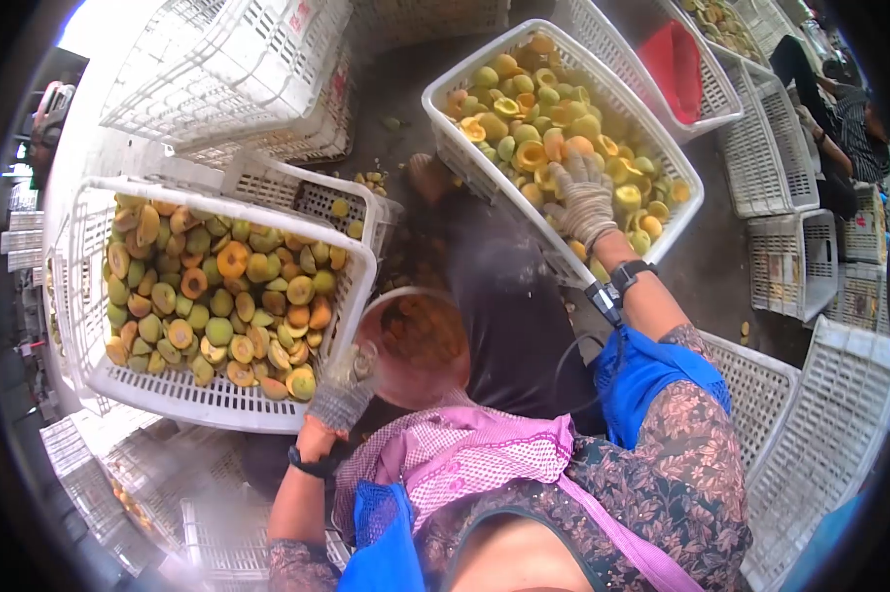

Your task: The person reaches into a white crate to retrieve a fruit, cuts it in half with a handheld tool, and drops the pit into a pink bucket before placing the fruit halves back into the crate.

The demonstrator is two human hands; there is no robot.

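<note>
My right hand (585, 202), in a knitted glove, lies over the white crate (681, 225) of yellow-orange hollowed fruit halves (530, 155). Its fingers are stretched out, with an orange half (577, 148) at the fingertips. My left hand (346, 388), also gloved, is low beside the corner of another white crate (208, 407), just left of a reddish bucket (427, 390). Its fingers are curled; what they hold, if anything, I cannot make out. This left crate is full of green and orange fruit (213, 311), many cut open. Dark scraps (420, 331) lie in the bucket.
Stacked white crates (238, 69) stand at the upper left. A smaller crate (297, 183) is behind the left one. More crates (768, 138) line the right, one holding a red container (674, 74). Another person (844, 118) is at the far right.
</note>
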